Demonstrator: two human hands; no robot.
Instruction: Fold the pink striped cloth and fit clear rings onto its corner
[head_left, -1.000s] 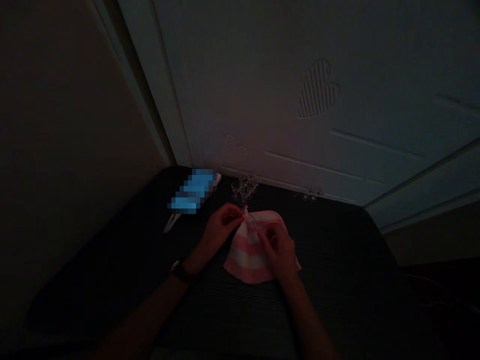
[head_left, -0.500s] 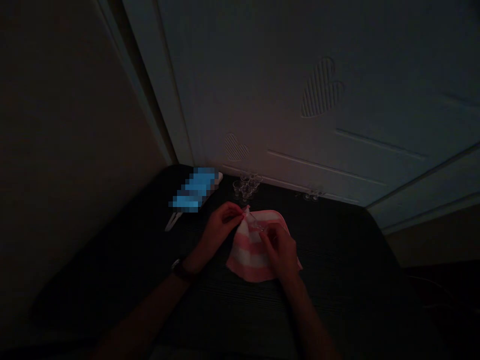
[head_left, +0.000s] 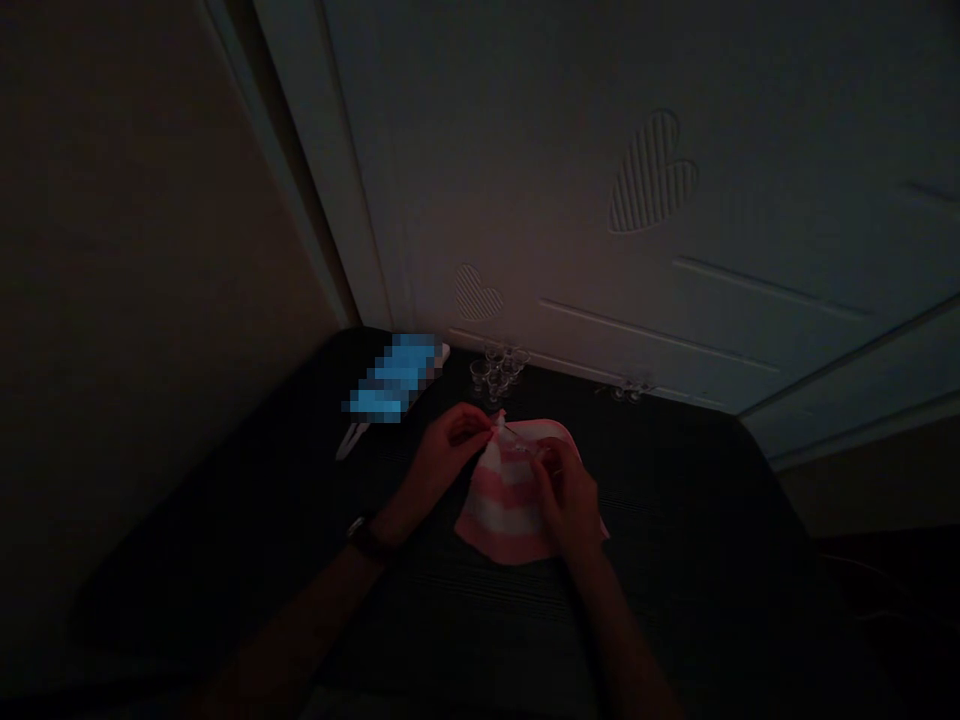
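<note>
A pink-and-white striped cloth hangs and spreads below my two hands on the dark tabletop. My left hand pinches a gathered top corner of it. Over the cloth's right side, my right hand is closed on a small clear piece with a thin stem pointing at the pinched corner. Its far end meets or lies right by the cloth there; its exact shape is too dim to tell. Behind my hands stands a cluster of small clear stemmed cups.
A phone-like device with a blurred, lit blue screen and a strap lies back left on the dark table. More small clear pieces sit back right, along a pale panel with raised hearts. A wall borders the left.
The view has shifted slightly, so the whole scene sits a little further right. My right hand has hardly moved; both hands keep their grips.
</note>
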